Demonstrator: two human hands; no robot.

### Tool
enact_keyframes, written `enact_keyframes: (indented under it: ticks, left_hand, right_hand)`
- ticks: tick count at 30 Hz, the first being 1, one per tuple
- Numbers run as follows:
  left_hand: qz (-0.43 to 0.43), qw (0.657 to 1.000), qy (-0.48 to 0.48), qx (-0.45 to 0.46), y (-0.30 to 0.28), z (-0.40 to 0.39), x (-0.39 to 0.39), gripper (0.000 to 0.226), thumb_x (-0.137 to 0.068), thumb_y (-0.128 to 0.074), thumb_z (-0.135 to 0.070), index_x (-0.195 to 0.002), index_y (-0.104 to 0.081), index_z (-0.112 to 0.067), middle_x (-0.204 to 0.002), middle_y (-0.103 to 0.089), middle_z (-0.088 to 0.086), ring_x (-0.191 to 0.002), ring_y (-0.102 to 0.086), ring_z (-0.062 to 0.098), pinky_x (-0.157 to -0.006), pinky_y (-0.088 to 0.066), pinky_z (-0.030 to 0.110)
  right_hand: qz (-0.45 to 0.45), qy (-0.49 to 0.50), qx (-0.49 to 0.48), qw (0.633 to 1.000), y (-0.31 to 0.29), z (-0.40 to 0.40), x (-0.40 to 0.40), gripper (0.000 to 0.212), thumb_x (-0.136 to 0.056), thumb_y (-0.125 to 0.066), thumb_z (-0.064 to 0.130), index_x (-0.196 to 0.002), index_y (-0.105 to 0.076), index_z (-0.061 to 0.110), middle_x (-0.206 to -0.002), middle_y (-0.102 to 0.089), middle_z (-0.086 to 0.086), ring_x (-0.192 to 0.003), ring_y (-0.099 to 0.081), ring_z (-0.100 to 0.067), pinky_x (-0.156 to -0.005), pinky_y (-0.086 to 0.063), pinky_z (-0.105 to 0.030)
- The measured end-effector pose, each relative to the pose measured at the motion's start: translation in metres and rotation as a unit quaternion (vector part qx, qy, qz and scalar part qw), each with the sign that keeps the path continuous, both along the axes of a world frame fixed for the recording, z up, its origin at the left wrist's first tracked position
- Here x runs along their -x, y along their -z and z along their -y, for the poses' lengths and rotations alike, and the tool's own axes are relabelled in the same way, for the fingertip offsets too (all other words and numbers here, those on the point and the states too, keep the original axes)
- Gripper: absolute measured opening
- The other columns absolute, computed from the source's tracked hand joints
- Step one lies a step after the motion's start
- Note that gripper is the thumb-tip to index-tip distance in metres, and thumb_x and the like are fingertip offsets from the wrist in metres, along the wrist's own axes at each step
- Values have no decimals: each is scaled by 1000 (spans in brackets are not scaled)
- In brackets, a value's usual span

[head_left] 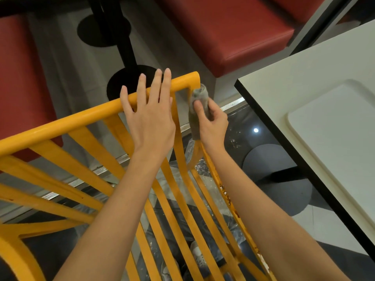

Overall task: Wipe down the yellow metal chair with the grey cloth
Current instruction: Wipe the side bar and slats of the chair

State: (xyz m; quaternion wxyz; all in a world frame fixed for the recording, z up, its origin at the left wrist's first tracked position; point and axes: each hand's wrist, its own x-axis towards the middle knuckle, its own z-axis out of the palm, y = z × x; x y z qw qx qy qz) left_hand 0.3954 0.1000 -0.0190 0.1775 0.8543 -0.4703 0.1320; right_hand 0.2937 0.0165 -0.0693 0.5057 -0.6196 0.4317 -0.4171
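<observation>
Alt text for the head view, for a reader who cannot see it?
Seen from above, a right hand grips a grey cloth against the corner post of a yellow metal chair, while the left hand rests flat, fingers straight, on its top rail. A white table stands to the right, red seats behind.

Red padded benches (229, 31), white table (316, 78) with black edge, black round pedestal bases (125, 82), glossy dark floor (239, 126)

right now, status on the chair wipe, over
Left hand flat on yellow chair top rail. Right hand grips grey cloth on corner post. White table close right.
</observation>
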Motion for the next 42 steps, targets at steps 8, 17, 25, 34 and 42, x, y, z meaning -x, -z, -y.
enact_keyframes:
  ticks: [8, 17, 25, 34, 42]
  left_hand:
    - [17, 1000, 2, 15, 5, 1, 1, 80, -89, -51, 1, -156, -19, -28, -158, -33, -5, -147, -25, 23, -119, -11, 54]
    - [2, 1000, 2, 17, 1, 2, 3, 76, -90, -54, -3, -155, -23, -28, -156, -36, -4, -147, -27, 24, -119, -12, 54]
    - [2, 1000, 7, 17, 1, -1, 2, 78, -89, -54, -1, -155, -21, -28, -157, -34, -4, -146, -27, 24, -119, -11, 54]
    - [0, 1000, 8, 22, 1, 0, 3, 69, -95, -51, -7, -155, -23, -27, -156, -36, -3, -146, -28, 24, -119, -12, 55]
    - [-11, 1000, 8, 19, -1, -1, 1, 69, -96, -51, -7, -155, -23, -28, -156, -36, -3, -146, -27, 24, -119, -12, 54]
  right_hand:
    - [98, 20, 57, 993, -30, 22, -24, 25, -95, -65, 14, -112, -70, -4, -91, -75, -6, -87, -70, -14, -78, -59, -31]
    - [-8, 38, 38, 999, 8, 0, 0, 25, -92, -70, 24, -108, -75, 4, -89, -75, 0, -84, -68, -5, -74, -55, -22]
    - [4, -1, 50, 999, 6, 6, 9, 18, -94, -68, 19, -97, -75, 3, -79, -72, 1, -77, -67, -8, -69, -55, -25]
    - [-56, 13, 26, 998, 20, -15, 29, 15, -87, -75, 25, -97, -77, 14, -79, -74, 4, -78, -70, -10, -73, -60, -36]
    - [10, 5, 35, 999, 8, 7, 8, 15, -92, -70, 16, -94, -75, 2, -73, -68, 14, -74, -64, 1, -68, -50, -19]
